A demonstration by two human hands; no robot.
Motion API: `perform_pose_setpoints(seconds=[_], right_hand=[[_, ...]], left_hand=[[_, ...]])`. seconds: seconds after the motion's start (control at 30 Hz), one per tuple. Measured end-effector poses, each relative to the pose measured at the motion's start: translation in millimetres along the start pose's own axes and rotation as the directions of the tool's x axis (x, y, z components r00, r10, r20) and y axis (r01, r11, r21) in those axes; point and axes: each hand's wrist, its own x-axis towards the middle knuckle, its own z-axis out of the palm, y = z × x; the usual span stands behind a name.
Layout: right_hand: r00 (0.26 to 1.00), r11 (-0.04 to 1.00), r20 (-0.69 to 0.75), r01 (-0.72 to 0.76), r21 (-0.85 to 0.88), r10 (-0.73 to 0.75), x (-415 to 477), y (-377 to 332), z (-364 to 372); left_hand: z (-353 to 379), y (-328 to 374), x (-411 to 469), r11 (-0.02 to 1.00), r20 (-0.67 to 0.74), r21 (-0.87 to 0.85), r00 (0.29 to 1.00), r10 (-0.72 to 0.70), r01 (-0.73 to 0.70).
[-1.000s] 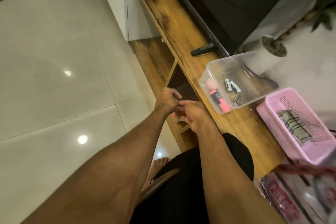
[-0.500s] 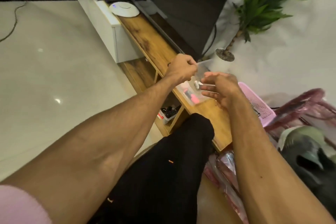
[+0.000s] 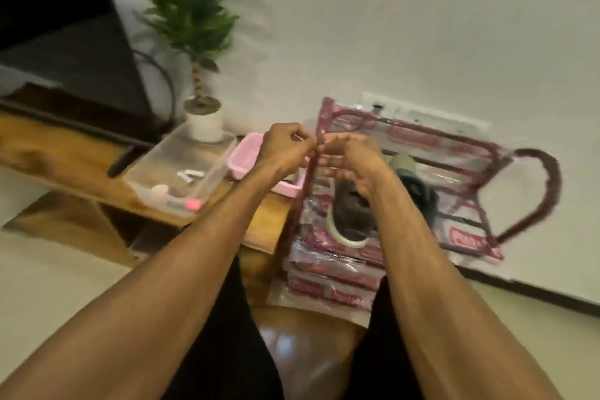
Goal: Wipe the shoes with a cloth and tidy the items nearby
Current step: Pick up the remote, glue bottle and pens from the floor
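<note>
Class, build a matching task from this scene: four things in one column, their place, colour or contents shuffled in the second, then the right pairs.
Column one
1 potted plant
2 clear plastic box
3 pink basket
4 dark shoe

Column two
a inside the red-trimmed clear bag
b holds a pink marker
c in a white pot
d between the box and the bag

Pairs: 1-c, 2-b, 3-d, 4-a

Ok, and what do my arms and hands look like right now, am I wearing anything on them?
Nothing shows on them. The left forearm and right forearm have no sleeves, watch or bracelet down to the frame's edge. The left hand and right hand wear no gloves; the picture is too blurred to tell about rings. Below them, black clothing covers the legs.
</note>
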Motion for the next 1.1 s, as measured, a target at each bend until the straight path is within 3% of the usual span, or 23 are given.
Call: perform_pose_setpoints(seconds=[0.23, 0.5, 0.77, 0.97, 1.1], right_hand=[[0.982, 0.993, -0.189, 0.031, 0.11, -0.01, -41.4, 10.2, -103.5], [0.902, 0.986, -0.431, 0.057, 0.159, 0.017, -103.8, 53.2, -224.3], [0.721, 0.925, -0.641, 0.001, 0.38, 0.263, -154.7, 155.5, -324.2], [0.58, 0.836, -0.666, -0.048, 0.546, 0.468, -174.0, 241.9, -368.7], [0.514, 0.794, -0.653, -0.095, 0.6, 0.556, -176.0, 293.2, -386.1]], left_hand=[[100.0, 27.8, -14.5, 0.997, 0.263, 0.004, 0.962, 0.078, -0.082], [221.1, 59.5, -59.1, 0.991, 0.51, -0.031, 0.85, 0.13, -0.132], [348.4, 41.7, -122.2, 0.996, 0.747, 0.043, 0.664, 0.021, -0.08], [426.3, 1.7, -158.8, 0.983, 0.836, 0.182, 0.531, -0.14, -0.027], [462.3, -33.9, -168.6, 0.955, 0.828, 0.297, 0.491, -0.272, 0.029]])
